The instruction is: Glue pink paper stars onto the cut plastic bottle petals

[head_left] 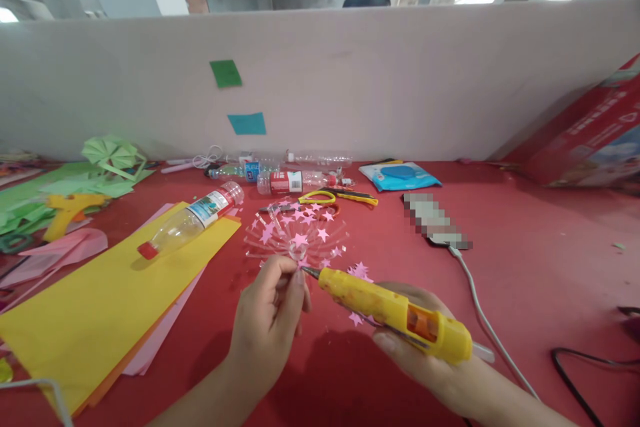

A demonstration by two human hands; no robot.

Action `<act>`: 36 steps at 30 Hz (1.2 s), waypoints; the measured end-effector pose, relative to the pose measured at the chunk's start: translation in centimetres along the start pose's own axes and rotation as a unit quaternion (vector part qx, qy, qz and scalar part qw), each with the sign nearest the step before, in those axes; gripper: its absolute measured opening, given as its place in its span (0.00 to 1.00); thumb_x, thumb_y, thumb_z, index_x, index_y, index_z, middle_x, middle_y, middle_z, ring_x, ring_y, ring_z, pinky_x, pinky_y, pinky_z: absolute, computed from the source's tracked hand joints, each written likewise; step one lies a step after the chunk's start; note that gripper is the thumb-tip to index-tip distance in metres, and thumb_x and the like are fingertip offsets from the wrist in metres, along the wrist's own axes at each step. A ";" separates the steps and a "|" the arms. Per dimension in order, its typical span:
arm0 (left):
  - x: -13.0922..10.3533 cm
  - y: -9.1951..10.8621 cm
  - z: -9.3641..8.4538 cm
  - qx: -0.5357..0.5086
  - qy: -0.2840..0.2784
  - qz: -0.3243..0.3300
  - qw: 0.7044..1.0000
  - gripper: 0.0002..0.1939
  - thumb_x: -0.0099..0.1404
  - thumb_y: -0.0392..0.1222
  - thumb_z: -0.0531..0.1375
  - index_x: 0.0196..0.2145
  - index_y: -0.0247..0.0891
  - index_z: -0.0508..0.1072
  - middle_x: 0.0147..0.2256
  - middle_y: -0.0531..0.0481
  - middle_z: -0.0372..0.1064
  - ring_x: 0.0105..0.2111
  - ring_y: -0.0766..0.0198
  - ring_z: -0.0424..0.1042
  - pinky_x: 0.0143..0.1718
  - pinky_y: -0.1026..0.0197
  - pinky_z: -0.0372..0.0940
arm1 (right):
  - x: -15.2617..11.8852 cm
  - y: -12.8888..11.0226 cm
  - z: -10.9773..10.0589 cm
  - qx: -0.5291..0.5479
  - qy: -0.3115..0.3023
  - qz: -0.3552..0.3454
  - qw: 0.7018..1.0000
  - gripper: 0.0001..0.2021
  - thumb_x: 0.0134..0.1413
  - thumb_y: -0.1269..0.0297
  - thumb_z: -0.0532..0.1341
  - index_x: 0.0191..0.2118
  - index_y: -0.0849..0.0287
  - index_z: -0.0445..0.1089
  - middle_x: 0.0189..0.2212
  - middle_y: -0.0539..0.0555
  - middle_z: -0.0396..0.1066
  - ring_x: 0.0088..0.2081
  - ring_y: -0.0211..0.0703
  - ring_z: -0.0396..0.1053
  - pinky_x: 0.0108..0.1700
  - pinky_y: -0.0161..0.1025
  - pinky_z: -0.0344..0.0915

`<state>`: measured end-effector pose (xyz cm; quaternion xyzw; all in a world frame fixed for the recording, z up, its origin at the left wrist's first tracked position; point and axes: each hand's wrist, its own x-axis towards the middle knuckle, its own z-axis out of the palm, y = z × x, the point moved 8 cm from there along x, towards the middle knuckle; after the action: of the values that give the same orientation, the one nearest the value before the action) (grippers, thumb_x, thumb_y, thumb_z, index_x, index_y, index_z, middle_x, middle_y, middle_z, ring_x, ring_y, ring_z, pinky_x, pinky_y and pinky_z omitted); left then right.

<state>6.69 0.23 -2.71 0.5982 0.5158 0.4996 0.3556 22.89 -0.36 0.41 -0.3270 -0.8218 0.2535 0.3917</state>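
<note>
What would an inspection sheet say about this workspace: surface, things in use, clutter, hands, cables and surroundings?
Surface: red tabletop.
Things in use: yellow glue gun, its tip close to a pink star; beyond, a splayed clear plastic piece with stars on it.
Clutter: bottle on yellow paper; blue-and-white packet.
Hands: left hand pinches the star; right hand grips the glue gun.
Cables: white cable into a pixelated device; black cable at right.
Surroundings: pale partition bearing a green patch and a blue patch.
</note>
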 end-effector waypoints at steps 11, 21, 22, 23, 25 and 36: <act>0.0 0.0 0.1 0.007 -0.002 0.009 1.000 0.11 0.69 0.47 0.49 0.31 0.41 0.60 0.22 0.59 0.63 0.16 0.75 0.61 0.17 0.71 0.58 | -0.2 0.3 0.2 0.029 -0.009 0.031 0.999 0.10 0.58 0.59 0.56 0.34 0.56 0.72 0.23 0.52 0.70 0.23 0.40 0.67 0.21 0.34 0.60; 0.1 1.2 -0.3 0.134 -0.001 0.104 0.986 0.09 0.69 0.41 0.48 0.30 0.41 0.60 0.21 0.59 0.62 0.17 0.74 0.62 0.20 0.70 0.57 | -0.4 0.3 0.0 -0.026 -0.001 0.059 0.998 0.14 0.56 0.59 0.56 0.21 0.56 0.63 0.17 0.48 0.61 0.18 0.36 0.59 0.21 0.34 0.57; -0.1 1.7 -0.3 0.163 -0.002 0.132 0.978 0.08 0.69 0.39 0.49 0.30 0.41 0.61 0.20 0.59 0.61 0.17 0.74 0.61 0.20 0.70 0.57 | -0.4 0.2 0.0 -0.035 0.000 0.056 0.998 0.14 0.56 0.59 0.57 0.21 0.56 0.63 0.17 0.48 0.61 0.18 0.36 0.58 0.21 0.34 0.56; -0.3 2.1 -0.2 0.185 -0.006 0.159 0.970 0.08 0.68 0.38 0.49 0.30 0.41 0.61 0.20 0.60 0.61 0.17 0.74 0.61 0.20 0.70 0.56 | -0.4 0.1 -0.1 -0.041 0.010 0.050 0.998 0.14 0.55 0.59 0.57 0.21 0.56 0.62 0.17 0.48 0.61 0.18 0.36 0.58 0.21 0.34 0.56; -0.7 2.5 0.3 0.191 -0.031 0.189 0.963 0.07 0.68 0.37 0.50 0.31 0.41 0.62 0.20 0.59 0.62 0.17 0.73 0.61 0.20 0.69 0.56 | -0.2 0.3 -1.1 -0.037 0.059 0.051 0.996 0.12 0.55 0.59 0.57 0.23 0.57 0.63 0.19 0.48 0.61 0.19 0.35 0.59 0.21 0.34 0.57; -2.1 -2.6 6.4 -0.161 -0.255 -0.210 0.930 0.12 0.64 0.50 0.53 0.30 0.40 0.62 0.19 0.59 0.63 0.11 0.76 0.58 0.11 0.73 0.48 | 1.2 11.4 -3.9 -0.275 0.061 0.224 0.933 0.08 0.41 0.74 0.60 0.32 0.61 0.66 0.31 0.54 0.67 0.29 0.41 0.67 0.31 0.36 0.63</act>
<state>12.20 -0.70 -7.25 0.5181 0.4345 0.3199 0.6636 29.34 8.65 -4.44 -0.6122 -0.7395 0.0788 0.2688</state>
